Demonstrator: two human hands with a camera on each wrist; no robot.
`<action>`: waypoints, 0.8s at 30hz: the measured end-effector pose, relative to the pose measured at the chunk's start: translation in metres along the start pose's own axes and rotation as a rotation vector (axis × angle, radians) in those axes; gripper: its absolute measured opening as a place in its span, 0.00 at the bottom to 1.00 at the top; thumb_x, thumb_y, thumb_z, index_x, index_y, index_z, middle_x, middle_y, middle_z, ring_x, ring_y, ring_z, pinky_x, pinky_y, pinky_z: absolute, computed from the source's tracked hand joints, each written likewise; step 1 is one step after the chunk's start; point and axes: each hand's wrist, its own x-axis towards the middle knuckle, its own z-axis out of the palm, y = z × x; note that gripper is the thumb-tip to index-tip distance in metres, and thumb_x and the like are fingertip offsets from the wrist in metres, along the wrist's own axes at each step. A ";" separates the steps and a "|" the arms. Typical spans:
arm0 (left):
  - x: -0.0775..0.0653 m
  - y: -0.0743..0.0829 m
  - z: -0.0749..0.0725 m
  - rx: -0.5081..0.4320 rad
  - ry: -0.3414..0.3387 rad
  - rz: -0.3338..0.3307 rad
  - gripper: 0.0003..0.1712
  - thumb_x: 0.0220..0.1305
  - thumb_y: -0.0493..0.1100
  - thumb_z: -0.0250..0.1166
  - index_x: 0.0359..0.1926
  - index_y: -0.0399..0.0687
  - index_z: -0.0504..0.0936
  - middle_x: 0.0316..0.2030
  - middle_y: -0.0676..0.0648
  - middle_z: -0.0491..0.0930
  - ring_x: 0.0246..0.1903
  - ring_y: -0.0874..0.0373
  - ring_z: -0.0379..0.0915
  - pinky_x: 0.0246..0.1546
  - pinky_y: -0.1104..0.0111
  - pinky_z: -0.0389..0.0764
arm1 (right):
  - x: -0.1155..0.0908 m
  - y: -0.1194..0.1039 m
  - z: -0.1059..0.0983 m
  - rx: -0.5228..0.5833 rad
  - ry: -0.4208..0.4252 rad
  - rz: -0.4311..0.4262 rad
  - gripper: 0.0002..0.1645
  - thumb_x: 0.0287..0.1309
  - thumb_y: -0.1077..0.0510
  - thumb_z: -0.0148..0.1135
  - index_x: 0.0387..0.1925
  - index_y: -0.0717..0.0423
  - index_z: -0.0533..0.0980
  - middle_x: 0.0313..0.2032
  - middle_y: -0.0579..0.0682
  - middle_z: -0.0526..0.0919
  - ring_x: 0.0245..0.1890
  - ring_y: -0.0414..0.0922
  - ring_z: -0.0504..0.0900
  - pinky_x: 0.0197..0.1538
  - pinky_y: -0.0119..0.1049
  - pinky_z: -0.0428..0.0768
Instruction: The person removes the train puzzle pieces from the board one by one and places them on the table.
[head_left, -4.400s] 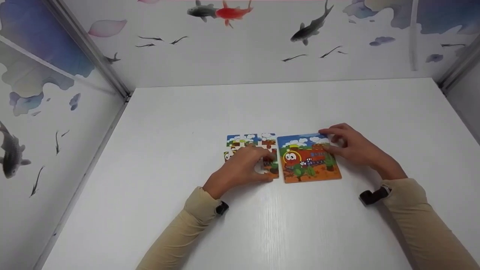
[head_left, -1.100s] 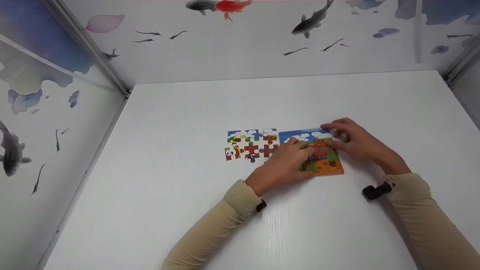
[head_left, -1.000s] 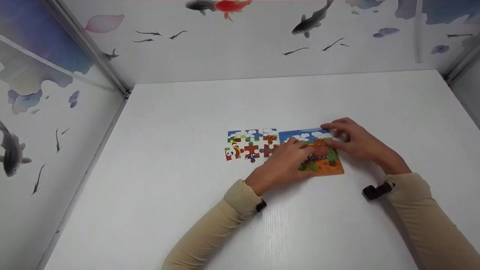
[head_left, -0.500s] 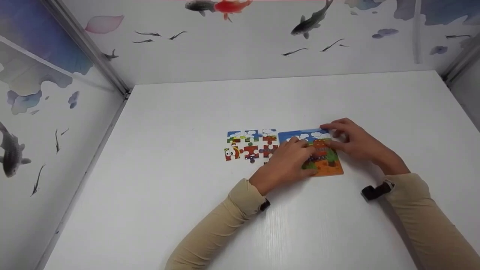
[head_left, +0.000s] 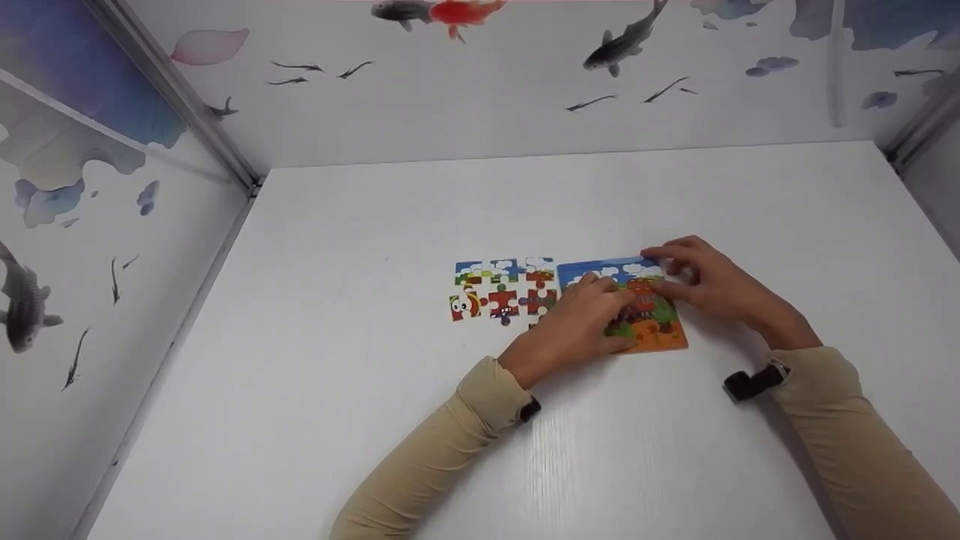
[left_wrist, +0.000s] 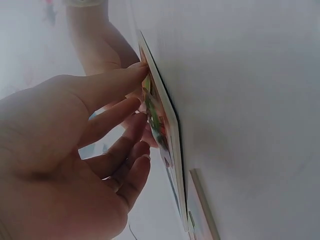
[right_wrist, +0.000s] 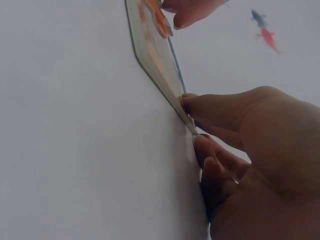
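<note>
A square puzzle board (head_left: 652, 339) with a cartoon train picture lies on the white table. My left hand (head_left: 574, 319) is over its left half, hiding part of the picture. In the left wrist view its fingertips pinch a green and red puzzle piece (left_wrist: 154, 117), tilted up from the board's face. The right wrist view shows this piece's orange part (right_wrist: 159, 20) raised at the board. My right hand (head_left: 709, 285) grips the board's right side, with the thumb on the face and the fingers at the edge. Loose puzzle pieces (head_left: 504, 303) lie left of the board.
The white table (head_left: 337, 300) extends around the board on all sides. Panels (head_left: 480, 112) with printed fish stand behind it and at the left. Loose pieces sit close to the board's left edge, some partly behind my left hand.
Compared with 4.4 seconds ago, my left hand has shifted right, from the loose pieces onto the board. Over the last second it has barely moved. My right hand keeps its hold.
</note>
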 end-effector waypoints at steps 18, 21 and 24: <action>-0.002 -0.003 -0.002 -0.027 -0.035 0.029 0.29 0.75 0.56 0.71 0.73 0.62 0.81 0.61 0.53 0.82 0.60 0.57 0.69 0.67 0.62 0.74 | -0.002 -0.002 0.000 0.003 0.003 -0.009 0.31 0.76 0.52 0.67 0.76 0.46 0.74 0.72 0.59 0.69 0.62 0.55 0.71 0.59 0.46 0.73; -0.002 -0.003 -0.002 -0.009 -0.040 0.027 0.29 0.75 0.57 0.71 0.73 0.63 0.81 0.62 0.53 0.80 0.61 0.57 0.68 0.67 0.63 0.75 | -0.002 -0.002 0.000 0.002 0.002 -0.008 0.31 0.76 0.52 0.67 0.76 0.45 0.74 0.72 0.59 0.69 0.62 0.55 0.71 0.59 0.45 0.73; -0.001 -0.002 -0.002 -0.002 -0.040 0.028 0.29 0.74 0.57 0.71 0.73 0.63 0.81 0.61 0.53 0.80 0.60 0.57 0.68 0.66 0.63 0.75 | -0.002 -0.002 0.000 -0.001 0.003 -0.010 0.31 0.76 0.52 0.67 0.77 0.45 0.74 0.72 0.59 0.69 0.62 0.54 0.71 0.59 0.43 0.73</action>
